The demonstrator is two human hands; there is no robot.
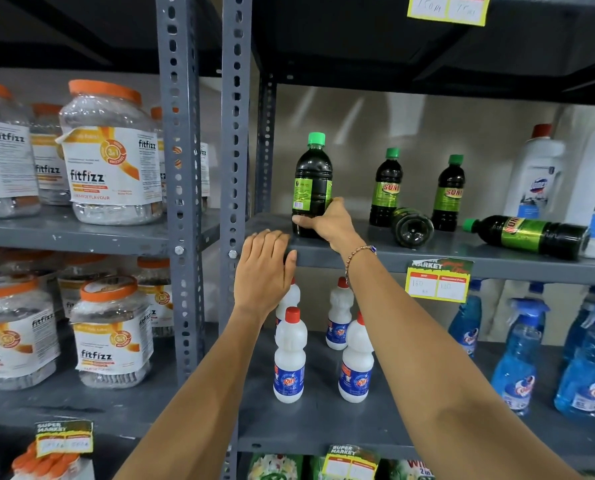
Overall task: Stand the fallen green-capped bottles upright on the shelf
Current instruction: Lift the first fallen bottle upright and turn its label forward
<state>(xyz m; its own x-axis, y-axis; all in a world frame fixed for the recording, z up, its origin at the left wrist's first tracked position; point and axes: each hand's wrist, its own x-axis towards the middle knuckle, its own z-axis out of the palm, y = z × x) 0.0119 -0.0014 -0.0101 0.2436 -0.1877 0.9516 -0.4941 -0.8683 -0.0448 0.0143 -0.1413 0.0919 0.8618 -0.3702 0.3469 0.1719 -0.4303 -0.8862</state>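
Note:
A dark green-capped bottle (312, 174) stands upright at the left end of the grey shelf (365, 259), and my right hand (327, 223) grips its lower part. My left hand (263, 268) rests flat with fingers apart on the shelf's front edge, holding nothing. Two more green-capped bottles stand upright further back, one (386, 187) in the middle and one (449, 192) to its right. Between them a bottle (412, 227) lies on its side with its base toward me. Another fallen bottle (528, 235) lies lengthwise at the right, cap pointing left.
Large white bottles (535, 174) with red caps stand at the shelf's right end. Below are small white red-capped bottles (289, 355) and blue spray bottles (517, 355). Orange-lidded jars (110, 154) fill the left rack. Perforated steel posts (235, 133) divide the racks. A yellow price tag (438, 282) hangs on the shelf edge.

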